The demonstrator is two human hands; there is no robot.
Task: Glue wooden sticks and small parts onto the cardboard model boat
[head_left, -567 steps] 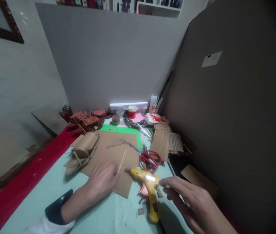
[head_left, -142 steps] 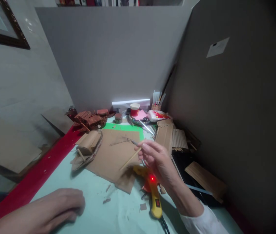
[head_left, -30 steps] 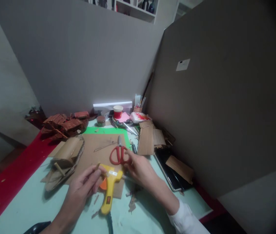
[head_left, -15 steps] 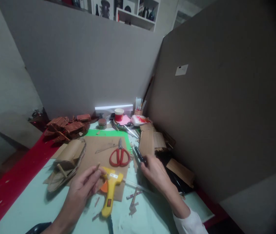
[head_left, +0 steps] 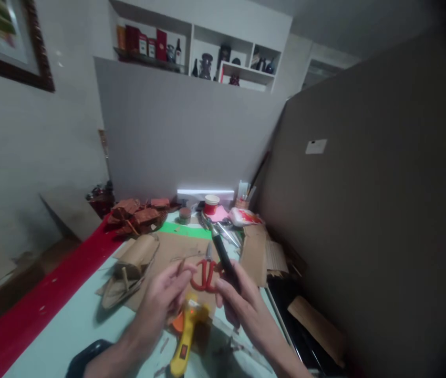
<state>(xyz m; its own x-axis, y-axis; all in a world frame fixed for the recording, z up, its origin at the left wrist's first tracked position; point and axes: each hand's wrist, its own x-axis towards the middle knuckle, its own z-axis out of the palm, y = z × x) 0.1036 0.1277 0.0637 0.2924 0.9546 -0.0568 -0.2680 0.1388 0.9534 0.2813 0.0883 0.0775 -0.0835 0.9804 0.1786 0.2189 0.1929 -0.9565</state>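
Observation:
My left hand [head_left: 163, 296] pinches a small brown stick [head_left: 180, 266] between thumb and fingertips. In my right hand [head_left: 242, 304] is a black-handled craft knife [head_left: 225, 254], its silvery end pointing up and away from me; the blade itself is too blurred to make out. The two hands are a short way apart. Between and beyond them, red-handled scissors [head_left: 206, 275] lie on a brown cardboard sheet [head_left: 167, 244]. Below the hands is a yellow hot glue gun [head_left: 186, 336] with a small light showing on it. A cardboard boat model [head_left: 126, 283] stands left of my left hand.
Reddish-brown cardboard models [head_left: 139, 218] sit at the back left. A red-and-white cup [head_left: 211, 205], a brush holder [head_left: 242, 202] and a plastic packet [head_left: 244, 216] stand at the back. Cardboard pieces [head_left: 254, 252] lie right, beside a grey partition [head_left: 364, 236].
My right hand has lifted the craft knife from the right side and brought it in towards my left hand. The stick stays in my left hand. The camera view has tilted up and turned left.

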